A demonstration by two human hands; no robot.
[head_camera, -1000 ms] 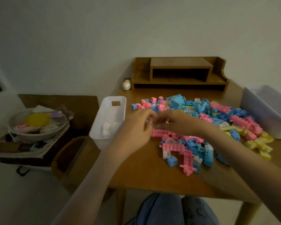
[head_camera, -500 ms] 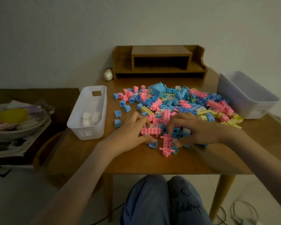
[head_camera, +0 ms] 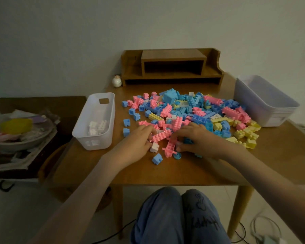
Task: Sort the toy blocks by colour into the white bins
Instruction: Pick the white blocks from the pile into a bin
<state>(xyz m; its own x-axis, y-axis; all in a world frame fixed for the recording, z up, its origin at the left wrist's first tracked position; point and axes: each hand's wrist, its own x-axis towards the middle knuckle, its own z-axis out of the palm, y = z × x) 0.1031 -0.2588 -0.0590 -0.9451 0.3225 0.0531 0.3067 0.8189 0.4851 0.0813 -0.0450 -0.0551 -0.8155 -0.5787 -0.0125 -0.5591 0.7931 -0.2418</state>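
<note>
A heap of pink, blue, yellow and white toy blocks (head_camera: 188, 111) covers the middle of the wooden table (head_camera: 165, 171). My left hand (head_camera: 136, 143) lies palm down at the heap's near edge, fingers curled against a long pink block (head_camera: 161, 135), thumb touching a small white block (head_camera: 154, 147); whether it grips either is unclear. My right hand (head_camera: 199, 140) rests with spread fingers on the blocks, fingertips by a pink piece (head_camera: 170, 147). A narrow white bin (head_camera: 106, 138) at the left holds several white blocks. A larger white bin (head_camera: 264, 111) stands at the right.
A wooden desk shelf (head_camera: 173, 67) stands at the table's back, a small figurine (head_camera: 117, 81) left of it. Loose blue blocks (head_camera: 126, 132) lie between the heap and the narrow bin. A side surface at the left carries a bowl (head_camera: 19, 138) with clutter. Cables lie on the floor.
Both hands came down from mid-air over the heap to its near edge and moved apart. The camera view shifted left to right, then steadied. A white block now shows by my left thumb.
</note>
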